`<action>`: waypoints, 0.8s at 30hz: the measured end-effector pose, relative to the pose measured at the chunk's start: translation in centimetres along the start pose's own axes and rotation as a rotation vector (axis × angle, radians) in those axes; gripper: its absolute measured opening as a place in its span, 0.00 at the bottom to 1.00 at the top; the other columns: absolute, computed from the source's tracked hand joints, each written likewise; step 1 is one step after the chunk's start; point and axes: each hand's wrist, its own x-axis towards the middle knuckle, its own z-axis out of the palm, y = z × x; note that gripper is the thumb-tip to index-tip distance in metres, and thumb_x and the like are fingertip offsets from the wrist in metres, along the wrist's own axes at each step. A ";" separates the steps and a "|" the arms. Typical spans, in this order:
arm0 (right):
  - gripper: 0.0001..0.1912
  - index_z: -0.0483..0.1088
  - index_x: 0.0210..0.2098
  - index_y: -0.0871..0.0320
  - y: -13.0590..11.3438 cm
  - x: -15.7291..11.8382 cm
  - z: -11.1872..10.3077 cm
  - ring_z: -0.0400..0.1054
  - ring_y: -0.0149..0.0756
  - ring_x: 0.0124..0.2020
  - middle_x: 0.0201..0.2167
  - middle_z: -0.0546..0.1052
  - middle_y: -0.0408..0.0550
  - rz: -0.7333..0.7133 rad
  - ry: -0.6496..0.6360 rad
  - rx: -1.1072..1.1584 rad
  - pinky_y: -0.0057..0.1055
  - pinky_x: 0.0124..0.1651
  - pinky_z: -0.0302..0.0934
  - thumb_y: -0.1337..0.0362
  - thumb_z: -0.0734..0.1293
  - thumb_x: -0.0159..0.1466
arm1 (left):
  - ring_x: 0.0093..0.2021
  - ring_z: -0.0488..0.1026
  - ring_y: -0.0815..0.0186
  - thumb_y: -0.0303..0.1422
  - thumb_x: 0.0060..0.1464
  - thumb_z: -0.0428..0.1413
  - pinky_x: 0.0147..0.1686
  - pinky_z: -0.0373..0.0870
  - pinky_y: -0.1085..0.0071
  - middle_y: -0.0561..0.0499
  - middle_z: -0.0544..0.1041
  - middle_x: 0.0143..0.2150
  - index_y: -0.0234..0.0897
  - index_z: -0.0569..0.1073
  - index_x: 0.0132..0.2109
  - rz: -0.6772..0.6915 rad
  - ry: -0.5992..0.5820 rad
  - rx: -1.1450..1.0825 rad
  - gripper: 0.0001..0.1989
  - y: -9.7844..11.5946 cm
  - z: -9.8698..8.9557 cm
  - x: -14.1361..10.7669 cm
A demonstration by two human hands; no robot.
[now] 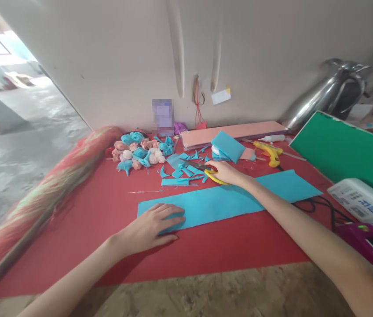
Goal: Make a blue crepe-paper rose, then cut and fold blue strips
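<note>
A long strip of blue crepe paper (219,202) lies across the red table covering (84,246). My left hand (160,222) rests flat on the strip's left end, fingers spread. Beyond the strip, my right hand (222,171) is closed on yellow-handled scissors (215,178), whose dark blades point left over a scatter of blue paper scraps (186,169). A folded blue paper piece (228,146) sits just past the right hand. To the left of the scraps is a heap of blue, pink and white paper flowers (139,152).
A flat pink paper pack (232,134) lies along the wall. On the right are a yellow glue gun (268,152), a green board (338,149), a white box (361,204) and a metal jug (328,97). A rolled red bundle (57,176) borders the left side.
</note>
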 end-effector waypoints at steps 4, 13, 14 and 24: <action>0.17 0.66 0.51 0.58 0.1 0.5 -0.3 0.69 0.39 0.46 0.50 0.71 0.51 0.026 0.036 -0.021 0.42 0.46 0.67 0.59 0.63 0.66 | 0.56 0.68 0.59 0.32 0.62 0.48 0.55 0.67 0.59 0.47 0.71 0.58 0.45 0.70 0.55 0.012 -0.009 -0.017 0.15 -0.4 0.1 -0.1; 0.18 0.65 0.53 0.59 -1.7 -0.7 -1.7 0.66 0.43 0.51 0.54 0.68 0.53 0.057 0.194 -0.036 0.48 0.52 0.63 0.60 0.64 0.65 | 0.51 0.72 0.62 0.28 0.63 0.47 0.51 0.69 0.62 0.51 0.76 0.51 0.43 0.70 0.52 0.010 -0.063 -0.047 0.14 0.0 -1.2 -0.9; 0.17 0.66 0.52 0.59 -2.4 -1.2 -1.8 0.64 0.44 0.53 0.54 0.68 0.54 0.055 0.215 -0.013 0.49 0.54 0.60 0.62 0.64 0.65 | 0.51 0.72 0.62 0.27 0.62 0.46 0.51 0.69 0.62 0.51 0.77 0.50 0.43 0.70 0.52 0.008 -0.067 -0.047 0.15 0.2 -1.3 -0.9; 0.13 0.67 0.45 0.57 -12.3 -14.2 6.1 0.70 0.30 0.22 0.24 0.76 0.44 0.019 -0.301 0.964 0.24 0.23 0.60 0.63 0.56 0.65 | 0.38 0.75 0.62 0.23 0.57 0.47 0.40 0.72 0.66 0.49 0.79 0.38 0.40 0.74 0.42 0.008 0.111 0.146 0.13 0.8 -1.5 -1.9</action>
